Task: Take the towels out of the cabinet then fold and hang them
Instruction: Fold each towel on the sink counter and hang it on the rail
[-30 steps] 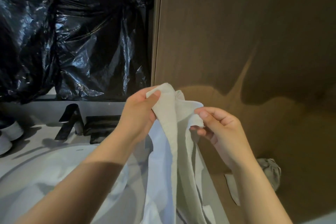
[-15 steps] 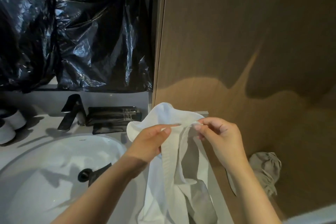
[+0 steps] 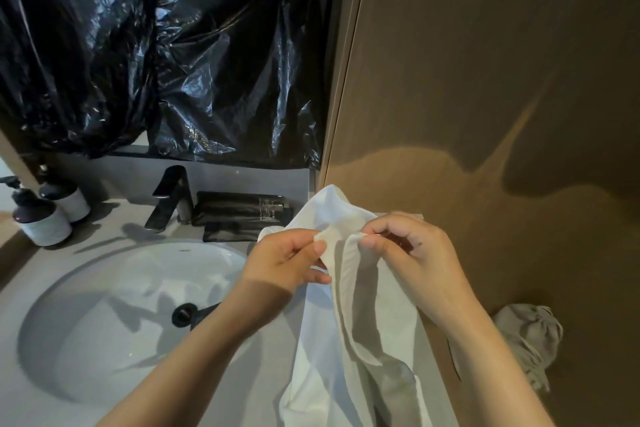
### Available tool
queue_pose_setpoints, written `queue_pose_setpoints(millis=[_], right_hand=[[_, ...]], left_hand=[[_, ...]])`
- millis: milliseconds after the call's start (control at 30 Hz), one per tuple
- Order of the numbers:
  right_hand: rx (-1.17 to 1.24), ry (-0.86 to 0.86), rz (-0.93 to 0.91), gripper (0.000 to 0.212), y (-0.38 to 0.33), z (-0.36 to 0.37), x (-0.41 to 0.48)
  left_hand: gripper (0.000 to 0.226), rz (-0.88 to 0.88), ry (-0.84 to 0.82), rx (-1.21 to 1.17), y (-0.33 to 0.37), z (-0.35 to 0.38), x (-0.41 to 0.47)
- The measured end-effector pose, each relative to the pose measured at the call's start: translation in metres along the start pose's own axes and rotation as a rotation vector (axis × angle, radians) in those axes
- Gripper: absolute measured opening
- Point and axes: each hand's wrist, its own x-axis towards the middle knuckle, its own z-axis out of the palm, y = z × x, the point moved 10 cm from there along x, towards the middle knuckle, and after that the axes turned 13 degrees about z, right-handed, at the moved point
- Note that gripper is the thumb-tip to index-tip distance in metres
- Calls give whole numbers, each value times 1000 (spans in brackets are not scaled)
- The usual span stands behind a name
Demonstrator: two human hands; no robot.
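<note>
A white towel point(image 3: 360, 333) hangs bunched in front of me, above the right edge of the counter. My left hand point(image 3: 287, 262) pinches one part of its upper edge between thumb and fingers. My right hand point(image 3: 412, 253) pinches the edge right beside it, fingers curled. The two hands are nearly touching at the top of the cloth. The rest of the towel droops down out of the bottom of the view. A second, greyish crumpled towel point(image 3: 530, 336) lies low on the right, beside the brown panel.
A white round sink point(image 3: 131, 315) with a dark drain sits at lower left. A black faucet point(image 3: 173, 198), black boxes point(image 3: 242, 211) and two pump bottles point(image 3: 41, 222) stand behind it. Black plastic sheeting point(image 3: 166, 45) covers the wall above. A brown wooden panel point(image 3: 485, 80) fills the right side.
Both hands came down with the towel, from level with the plastic sheeting's lower edge to just above the counter. They have drawn closer together along the top edge.
</note>
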Motion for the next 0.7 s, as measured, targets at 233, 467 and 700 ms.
queue_pose_setpoints(millis=[233,467,700], right_hand=[[-62,-53,-37,13,-5,16,6],[-87,-37,-56,9,-3,17,7],[-90,-42,-35,10,-1,18,7]], left_hand=[[22,12,-33,-29,-1,4,-2],[25,29,-91,-10,0,6,-2],[27,53,-124,68,3,6,-3]])
